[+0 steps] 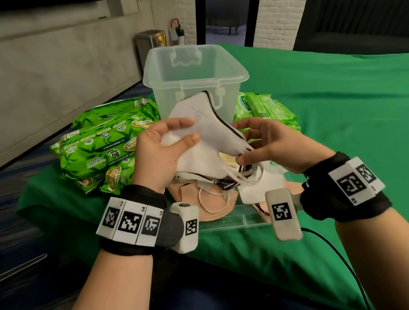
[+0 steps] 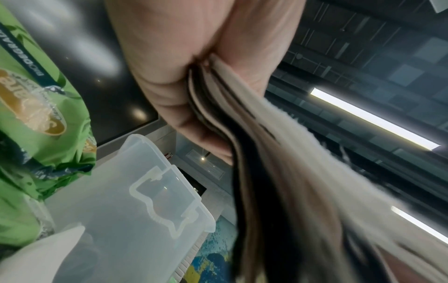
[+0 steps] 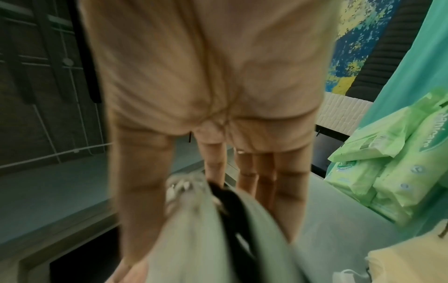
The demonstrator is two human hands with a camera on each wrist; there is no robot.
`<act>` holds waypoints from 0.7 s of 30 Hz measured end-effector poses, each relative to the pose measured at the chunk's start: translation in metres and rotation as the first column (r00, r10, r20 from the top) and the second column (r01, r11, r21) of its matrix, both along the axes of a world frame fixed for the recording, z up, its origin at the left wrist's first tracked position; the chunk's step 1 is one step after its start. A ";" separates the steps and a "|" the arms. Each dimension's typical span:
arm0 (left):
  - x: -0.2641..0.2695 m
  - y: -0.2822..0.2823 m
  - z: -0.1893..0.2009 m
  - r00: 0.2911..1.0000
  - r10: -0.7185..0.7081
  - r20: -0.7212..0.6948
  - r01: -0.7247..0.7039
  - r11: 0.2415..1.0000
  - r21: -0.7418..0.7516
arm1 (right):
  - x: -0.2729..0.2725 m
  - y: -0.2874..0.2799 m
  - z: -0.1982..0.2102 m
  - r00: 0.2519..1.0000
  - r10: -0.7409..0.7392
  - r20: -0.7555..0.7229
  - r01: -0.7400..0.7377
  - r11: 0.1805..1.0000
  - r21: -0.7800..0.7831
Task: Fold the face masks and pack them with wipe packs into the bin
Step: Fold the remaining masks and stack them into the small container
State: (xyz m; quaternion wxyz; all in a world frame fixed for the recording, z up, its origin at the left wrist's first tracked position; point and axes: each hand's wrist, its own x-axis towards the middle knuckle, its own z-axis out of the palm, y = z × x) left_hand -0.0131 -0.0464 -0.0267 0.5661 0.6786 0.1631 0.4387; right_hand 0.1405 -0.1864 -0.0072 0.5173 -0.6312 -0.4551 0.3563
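I hold a white face mask (image 1: pixel 205 152) with a black edge in the air in front of the clear plastic bin (image 1: pixel 191 76). My left hand (image 1: pixel 189 131) pinches its left side, thumb on top and fingers behind; the left wrist view shows the mask's layers (image 2: pixel 290 172) clamped in that grip. My right hand (image 1: pixel 238 144) is at the mask's right end with fingers fairly straight, thumb under the ear loops and index tip at the black edge. More masks, beige (image 1: pixel 215 203) and white, lie piled below. The bin looks empty.
Bright green wipe packs (image 1: pixel 103 144) are stacked left of the bin, and paler green packs (image 1: pixel 264 110) are to its right. The mask pile sits on a clear tray (image 1: pixel 231 220). A green cloth (image 1: pixel 343 118) covers the table, which ends close to my body.
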 end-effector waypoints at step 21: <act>0.046 0.002 0.005 0.997 0.048 -0.059 -0.052 0.997 -0.061 | -0.002 0.029 -0.008 0.931 -0.271 0.245 0.172 0.917 0.361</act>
